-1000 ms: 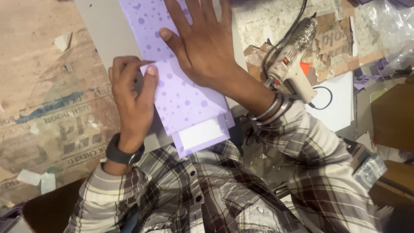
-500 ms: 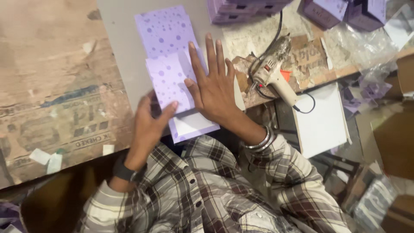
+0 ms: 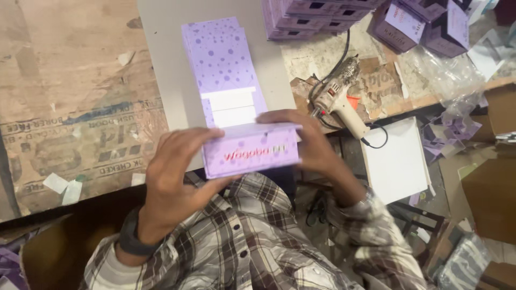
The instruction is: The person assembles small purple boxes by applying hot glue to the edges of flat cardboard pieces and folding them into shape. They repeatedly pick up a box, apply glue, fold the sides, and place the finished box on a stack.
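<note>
**Purple box flap folded up between both hands**

A purple spotted cardboard box blank (image 3: pixel 231 80) is laid on a grey board (image 3: pixel 161 64) on the table (image 3: pixel 64 107), with its far part flat and two white panels (image 3: pixel 234 107) showing near its middle. The near end of the blank is folded upright into a front flap (image 3: pixel 251 153), printed with red lettering and turned toward the person. The flap is clamped from both sides: the left hand (image 3: pixel 177 172) is closed on its left edge, with fingers curled along the top corner, and the right hand (image 3: pixel 309 145) is pressed against its right edge, with fingers laid over the top fold. The flap is held at the near edge of the table, just above a plaid shirt.

To the right of the blank, a cream hot-glue gun (image 3: pixel 336 102) is lying on brown cardboard, with its black cord trailed away. Finished purple boxes (image 3: pixel 317 16) are stacked at the far edge, and more are seen at the upper right. A white sheet (image 3: pixel 395 161) is lying beside the glue gun. A dark watch (image 3: pixel 131 241) is worn on the left wrist.
</note>
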